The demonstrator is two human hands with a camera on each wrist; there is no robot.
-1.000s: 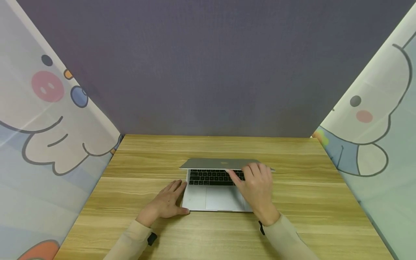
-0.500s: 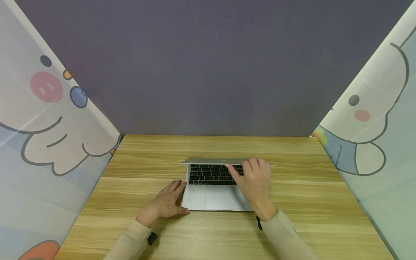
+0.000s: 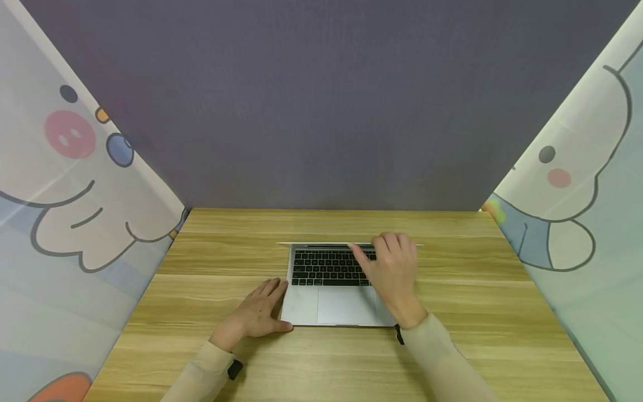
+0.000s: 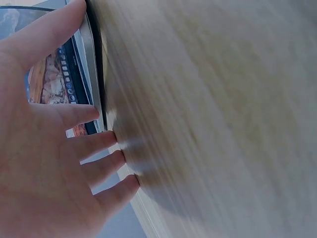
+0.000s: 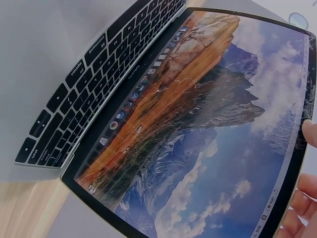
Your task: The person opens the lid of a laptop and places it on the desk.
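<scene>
A silver laptop (image 3: 302, 307) with black keys (image 3: 326, 268) lies on the wooden table. Its lid (image 3: 321, 243) stands up from the base, seen edge-on from the head. My right hand (image 3: 394, 273) grips the lid's top edge right of the middle, thumb on the screen side and fingers behind. In the right wrist view the screen (image 5: 198, 129) is lit with a mountain picture. My left hand (image 3: 257, 312) lies at the base's front left corner with fingers spread; its thumb touches the front corner and its fingertips rest along the left side.
The wooden table (image 3: 201, 254) extends around the laptop on all sides. A dark grey panel (image 3: 331, 111) rises behind it. Cartoon-printed cloths (image 3: 70, 184) hang at the left and right.
My right hand has swung the lid up and back, so its outer face no longer shows and more of the keyboard does. My left hand has stayed in place.
</scene>
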